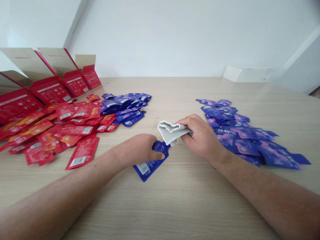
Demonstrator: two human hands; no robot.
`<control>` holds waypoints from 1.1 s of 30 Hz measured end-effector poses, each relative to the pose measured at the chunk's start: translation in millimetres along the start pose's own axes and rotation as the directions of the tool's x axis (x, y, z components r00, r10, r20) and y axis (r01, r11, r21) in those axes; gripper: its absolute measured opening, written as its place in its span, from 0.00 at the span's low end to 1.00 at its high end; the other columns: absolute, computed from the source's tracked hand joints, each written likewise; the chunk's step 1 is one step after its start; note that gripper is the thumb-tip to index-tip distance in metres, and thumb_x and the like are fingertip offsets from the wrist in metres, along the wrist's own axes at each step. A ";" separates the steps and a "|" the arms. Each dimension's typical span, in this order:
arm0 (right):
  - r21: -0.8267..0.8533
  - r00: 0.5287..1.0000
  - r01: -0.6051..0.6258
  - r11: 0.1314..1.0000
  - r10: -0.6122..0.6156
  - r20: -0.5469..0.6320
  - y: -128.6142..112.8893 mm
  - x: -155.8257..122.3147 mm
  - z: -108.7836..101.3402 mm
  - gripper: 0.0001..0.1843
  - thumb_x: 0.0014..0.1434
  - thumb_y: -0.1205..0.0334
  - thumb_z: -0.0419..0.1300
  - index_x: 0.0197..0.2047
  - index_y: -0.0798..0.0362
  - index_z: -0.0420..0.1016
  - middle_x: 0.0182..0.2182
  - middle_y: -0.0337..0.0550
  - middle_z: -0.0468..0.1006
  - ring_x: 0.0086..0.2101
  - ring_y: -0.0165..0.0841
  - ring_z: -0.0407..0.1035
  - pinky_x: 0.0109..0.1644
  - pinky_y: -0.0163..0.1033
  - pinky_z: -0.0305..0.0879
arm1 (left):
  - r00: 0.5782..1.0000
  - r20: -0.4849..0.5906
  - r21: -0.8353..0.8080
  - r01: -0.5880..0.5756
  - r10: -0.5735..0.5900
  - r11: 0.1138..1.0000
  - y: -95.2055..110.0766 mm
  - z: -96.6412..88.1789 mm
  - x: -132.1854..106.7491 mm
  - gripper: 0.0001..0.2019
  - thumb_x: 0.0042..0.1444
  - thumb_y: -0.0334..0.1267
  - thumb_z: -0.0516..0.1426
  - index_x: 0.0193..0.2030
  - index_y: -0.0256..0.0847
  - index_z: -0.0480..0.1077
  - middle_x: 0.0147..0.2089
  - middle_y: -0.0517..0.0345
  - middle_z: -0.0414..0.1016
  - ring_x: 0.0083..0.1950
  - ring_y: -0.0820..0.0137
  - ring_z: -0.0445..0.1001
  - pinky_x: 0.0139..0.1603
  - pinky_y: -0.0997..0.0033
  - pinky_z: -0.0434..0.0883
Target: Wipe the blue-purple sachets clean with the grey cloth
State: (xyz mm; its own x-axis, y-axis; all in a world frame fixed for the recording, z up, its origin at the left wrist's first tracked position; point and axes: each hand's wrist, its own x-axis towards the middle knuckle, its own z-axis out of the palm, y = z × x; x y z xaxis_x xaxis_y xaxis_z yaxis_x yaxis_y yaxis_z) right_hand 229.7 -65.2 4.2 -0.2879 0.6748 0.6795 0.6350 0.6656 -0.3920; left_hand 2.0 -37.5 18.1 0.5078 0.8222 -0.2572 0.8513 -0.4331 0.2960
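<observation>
Over the middle of the table, my left hand (142, 148) is closed on a blue sachet (152, 164) with its barcode side up, the thumb lying on top. My right hand (200, 136) pinches a folded grey-white cloth (172, 130) with a stitched edge. The cloth's lower end touches or overlaps the sachet's narrow tip; I cannot tell which. To the right of my right hand lies a spread of blue-purple sachets (240, 133), printed side up. Beyond my left hand is a heap of blue sachets (125, 106).
Red and orange sachets (80, 130) are piled on the left. Behind them stand several opened red boxes (50, 90) with raised flaps. A white box (246, 74) is at the back right against the wall. The wooden table (160, 213) extends toward me.
</observation>
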 end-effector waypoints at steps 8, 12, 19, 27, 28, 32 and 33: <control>0.024 0.999 0.019 1.000 -0.020 0.027 0.5 -1.9 2.6 0.20 0.54 0.79 0.57 0.47 0.49 0.73 0.40 0.43 0.75 0.44 0.37 0.69 0.49 0.43 0.66 | 0.999 0.037 -0.323 -0.002 0.015 0.947 -5.5 -8.5 4.2 0.16 0.52 0.51 0.56 0.36 0.41 0.75 0.28 0.60 0.75 0.29 0.70 0.70 0.32 0.72 0.63; 0.036 0.998 0.026 0.999 -0.028 0.049 -0.7 -1.6 4.2 0.19 0.54 0.79 0.57 0.46 0.49 0.73 0.40 0.43 0.75 0.43 0.37 0.69 0.49 0.44 0.66 | 0.994 0.107 -0.403 0.010 0.036 0.915 -6.4 -10.5 2.1 0.16 0.54 0.51 0.54 0.36 0.40 0.73 0.26 0.63 0.70 0.25 0.74 0.64 0.26 0.75 0.59; 0.052 0.997 0.046 0.998 -0.049 0.061 -1.5 -3.2 5.4 0.18 0.55 0.78 0.57 0.46 0.49 0.72 0.40 0.43 0.74 0.43 0.37 0.69 0.48 0.44 0.66 | 0.984 0.147 -0.460 -0.019 0.097 0.888 -22.0 -1.7 10.6 0.19 0.52 0.56 0.57 0.33 0.40 0.70 0.21 0.65 0.64 0.21 0.76 0.59 0.22 0.76 0.56; 0.059 0.990 0.045 0.997 -0.053 0.128 0.9 -4.4 6.9 0.20 0.54 0.78 0.57 0.47 0.51 0.72 0.41 0.44 0.73 0.44 0.37 0.68 0.50 0.43 0.66 | 0.980 0.161 -0.540 -0.011 0.116 0.842 -27.1 2.1 13.6 0.14 0.53 0.51 0.55 0.31 0.41 0.69 0.21 0.65 0.64 0.19 0.76 0.61 0.19 0.77 0.56; 0.058 0.986 0.049 0.997 -0.058 0.154 1.7 -4.8 7.5 0.20 0.54 0.78 0.57 0.48 0.51 0.72 0.41 0.45 0.73 0.44 0.37 0.68 0.50 0.44 0.66 | 0.980 0.165 -0.543 0.000 0.107 0.840 -26.7 2.5 13.7 0.13 0.53 0.49 0.55 0.31 0.41 0.69 0.21 0.65 0.64 0.19 0.77 0.61 0.19 0.77 0.56; 0.051 0.973 0.055 0.997 -0.065 0.223 1.6 -8.9 14.5 0.20 0.54 0.78 0.56 0.48 0.51 0.72 0.42 0.46 0.73 0.45 0.38 0.67 0.52 0.46 0.66 | 0.986 0.165 -0.526 0.060 0.032 0.848 -25.4 5.4 14.8 0.11 0.52 0.47 0.55 0.33 0.40 0.69 0.20 0.65 0.65 0.18 0.77 0.62 0.17 0.78 0.53; 0.047 0.970 0.051 0.998 -0.061 0.236 0.0 -10.5 17.5 0.20 0.54 0.78 0.56 0.48 0.52 0.72 0.42 0.46 0.73 0.46 0.38 0.67 0.52 0.46 0.66 | 0.987 0.159 -0.522 0.062 0.025 0.851 -25.3 6.1 15.1 0.12 0.52 0.47 0.55 0.33 0.40 0.69 0.20 0.65 0.65 0.18 0.77 0.62 0.17 0.79 0.52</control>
State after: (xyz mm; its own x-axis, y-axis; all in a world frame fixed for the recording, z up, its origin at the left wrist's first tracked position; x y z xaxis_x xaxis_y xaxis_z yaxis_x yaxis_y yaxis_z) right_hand 220.2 -66.8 -13.8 -0.4871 0.6893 0.5363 0.5853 0.7134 -0.3853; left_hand -11.1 -16.5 1.1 0.5434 0.7421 -0.3925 0.6870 -0.1244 0.7159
